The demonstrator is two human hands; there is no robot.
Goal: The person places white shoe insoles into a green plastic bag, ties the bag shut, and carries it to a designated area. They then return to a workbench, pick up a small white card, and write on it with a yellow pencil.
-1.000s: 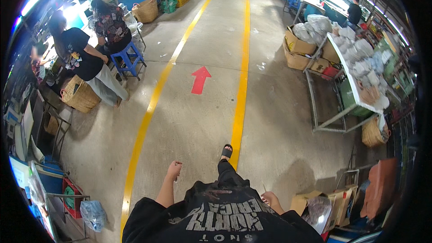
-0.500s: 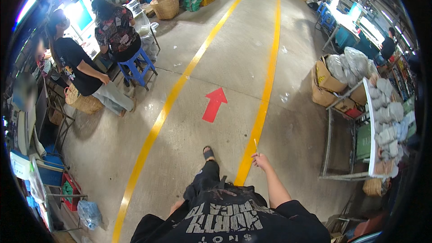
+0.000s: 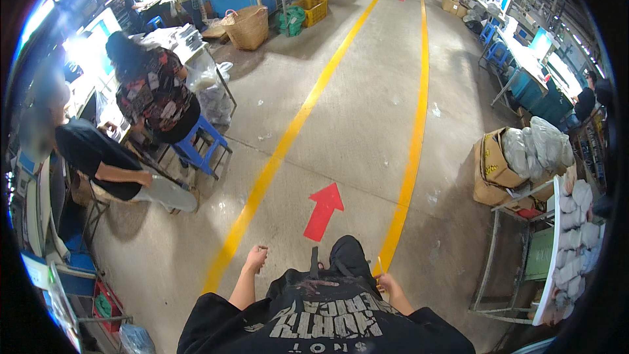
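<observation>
My left hand swings forward beside my body, its fingers curled in a loose fist with nothing visible in them. Lower down, next to the right yellow floor line, my right hand is closed on a thin pale stick. The stick points upward from the fingers; its exact kind is too small to tell. A red arrow on the floor lies just ahead of me.
At left, one person stands and another sits on a blue stool by a worktable. A wicker basket and yellow crate are farther ahead. At right are cardboard boxes with grey bags and a rack of grey bundles.
I have moved forward along the lane; the arrow and side tables are nearer. My left hand has come forward into view, and my right hand has swung back, still holding the stick.
</observation>
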